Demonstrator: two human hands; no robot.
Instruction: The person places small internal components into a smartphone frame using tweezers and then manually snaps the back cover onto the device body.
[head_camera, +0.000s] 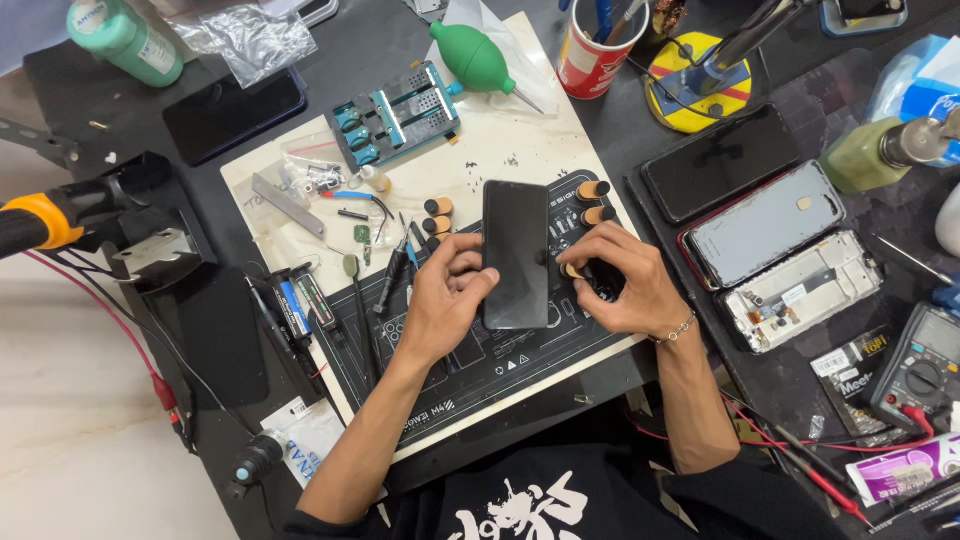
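The black phone (516, 253) lies between your hands, long axis running twelve to six: your left hand (443, 300) grips its nine o'clock edge, your right hand (620, 283) curls at three (fingertips touching, grip unclear).

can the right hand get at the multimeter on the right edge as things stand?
Probably yes. The right hand only rests beside the black phone, and the multimeter lies face up, uncovered. The open phone frame and red leads lie between, low enough to pass over.
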